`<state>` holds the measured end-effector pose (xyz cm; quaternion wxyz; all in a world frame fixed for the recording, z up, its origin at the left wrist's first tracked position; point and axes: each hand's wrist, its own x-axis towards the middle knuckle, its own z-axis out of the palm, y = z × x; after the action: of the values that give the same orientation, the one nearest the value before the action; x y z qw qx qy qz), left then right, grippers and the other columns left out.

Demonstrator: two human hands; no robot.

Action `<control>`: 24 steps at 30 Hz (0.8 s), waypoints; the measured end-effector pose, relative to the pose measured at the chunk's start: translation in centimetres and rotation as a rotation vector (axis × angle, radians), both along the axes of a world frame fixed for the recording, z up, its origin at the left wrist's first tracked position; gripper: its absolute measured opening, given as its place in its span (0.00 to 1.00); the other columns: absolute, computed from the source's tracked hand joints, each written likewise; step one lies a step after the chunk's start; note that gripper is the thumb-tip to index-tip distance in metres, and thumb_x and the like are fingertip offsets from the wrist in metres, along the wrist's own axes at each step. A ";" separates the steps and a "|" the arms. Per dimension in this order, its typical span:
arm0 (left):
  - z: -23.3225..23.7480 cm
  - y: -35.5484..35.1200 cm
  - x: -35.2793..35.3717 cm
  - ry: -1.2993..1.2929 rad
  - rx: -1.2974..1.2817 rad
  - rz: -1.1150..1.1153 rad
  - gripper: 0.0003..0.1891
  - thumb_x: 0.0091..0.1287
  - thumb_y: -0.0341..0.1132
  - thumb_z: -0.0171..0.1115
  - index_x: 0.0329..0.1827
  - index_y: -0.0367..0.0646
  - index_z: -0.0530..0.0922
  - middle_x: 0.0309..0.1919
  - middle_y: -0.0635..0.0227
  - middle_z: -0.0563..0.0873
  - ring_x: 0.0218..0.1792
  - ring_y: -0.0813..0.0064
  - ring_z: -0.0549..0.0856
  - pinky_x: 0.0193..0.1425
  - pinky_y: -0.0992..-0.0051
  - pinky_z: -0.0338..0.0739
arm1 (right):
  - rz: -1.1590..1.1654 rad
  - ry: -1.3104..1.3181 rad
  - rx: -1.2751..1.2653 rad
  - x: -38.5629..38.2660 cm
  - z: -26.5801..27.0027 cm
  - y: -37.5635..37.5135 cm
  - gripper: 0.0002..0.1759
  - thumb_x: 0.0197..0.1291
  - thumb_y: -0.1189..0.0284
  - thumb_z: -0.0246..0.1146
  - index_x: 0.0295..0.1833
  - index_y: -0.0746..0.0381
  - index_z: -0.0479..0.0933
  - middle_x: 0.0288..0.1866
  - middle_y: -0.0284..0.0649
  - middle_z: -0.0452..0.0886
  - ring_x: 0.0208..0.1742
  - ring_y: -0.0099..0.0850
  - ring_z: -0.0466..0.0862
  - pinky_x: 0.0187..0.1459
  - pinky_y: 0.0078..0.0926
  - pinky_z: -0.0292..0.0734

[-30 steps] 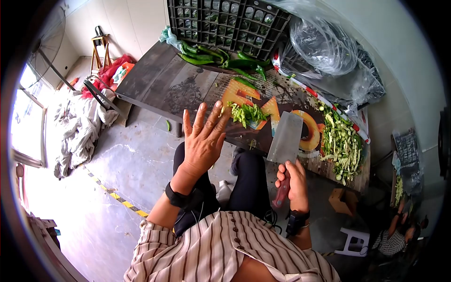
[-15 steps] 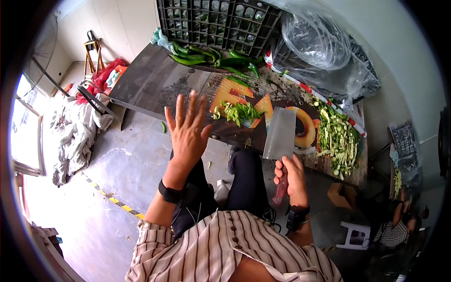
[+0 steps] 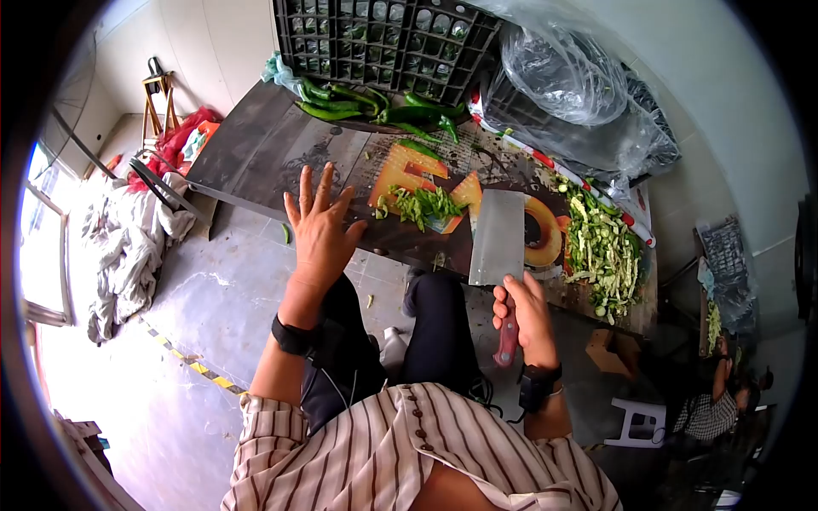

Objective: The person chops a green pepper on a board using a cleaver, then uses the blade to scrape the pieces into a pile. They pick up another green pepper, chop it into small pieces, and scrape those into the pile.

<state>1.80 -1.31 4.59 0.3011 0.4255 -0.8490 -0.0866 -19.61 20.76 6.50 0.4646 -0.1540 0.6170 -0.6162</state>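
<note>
My left hand (image 3: 322, 234) hovers by the front edge of the dark table (image 3: 247, 157), palm down with fingers spread and nothing in it. In my right hand (image 3: 526, 315) is the red handle of a cleaver (image 3: 498, 238); its broad blade lies flat-side up over the table's front part. A small heap of sliced green pepper (image 3: 424, 205) sits between my left hand and the blade. Right of the blade is a larger pile of sliced pepper (image 3: 603, 255). Whole green peppers (image 3: 417, 113) lie at the back of the table.
A black plastic crate (image 3: 383, 43) stands behind the whole peppers. Clear plastic bags (image 3: 567, 77) are bundled at the back right, beside a red-and-white strip (image 3: 545, 160). A white stool (image 3: 637, 423) and a cardboard box (image 3: 612, 351) are on the floor at right. Another person (image 3: 711, 413) is at far right.
The whole view has shifted slightly, so the table appears a little further left. My left hand stays spread, its fingers slightly changed; the cleaver remains in my right hand.
</note>
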 end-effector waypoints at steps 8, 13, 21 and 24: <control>-0.7 -1.1 -1.0 -0.019 0.063 -0.099 0.20 0.53 0.41 0.70 0.52 0.54 0.84 0.73 0.62 0.62 0.77 0.55 0.48 0.73 0.38 0.38 | 0.057 0.037 0.039 -0.3 0.2 -2.2 0.07 0.68 0.68 0.55 0.43 0.58 0.66 0.29 0.33 0.72 0.20 0.20 0.71 0.19 0.22 0.71; -1.1 -1.5 -2.0 -0.028 0.060 -0.134 0.17 0.55 0.41 0.69 0.50 0.59 0.84 0.72 0.62 0.63 0.77 0.54 0.48 0.72 0.37 0.38 | 0.128 0.049 0.012 0.4 0.1 -3.5 0.09 0.69 0.68 0.54 0.40 0.62 0.65 0.29 0.36 0.73 0.20 0.21 0.73 0.17 0.23 0.72; -1.9 -1.4 -3.9 0.032 0.017 -0.172 0.16 0.56 0.41 0.67 0.49 0.60 0.85 0.72 0.63 0.65 0.76 0.54 0.49 0.71 0.36 0.39 | 0.189 0.005 0.028 1.0 -0.7 -4.8 0.09 0.69 0.68 0.54 0.40 0.60 0.64 0.29 0.36 0.73 0.20 0.21 0.74 0.16 0.24 0.73; -2.2 -1.3 -4.6 0.029 0.018 -0.174 0.16 0.56 0.42 0.65 0.49 0.59 0.85 0.71 0.63 0.65 0.76 0.54 0.49 0.72 0.36 0.40 | 0.223 0.006 0.030 1.8 -0.4 -5.3 0.08 0.69 0.69 0.54 0.41 0.60 0.64 0.28 0.36 0.72 0.19 0.21 0.73 0.16 0.24 0.73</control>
<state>-2.84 -2.57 2.43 0.3010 0.3513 -0.8775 -0.1262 -17.85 15.43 6.10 0.5308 -0.2168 0.6064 -0.5509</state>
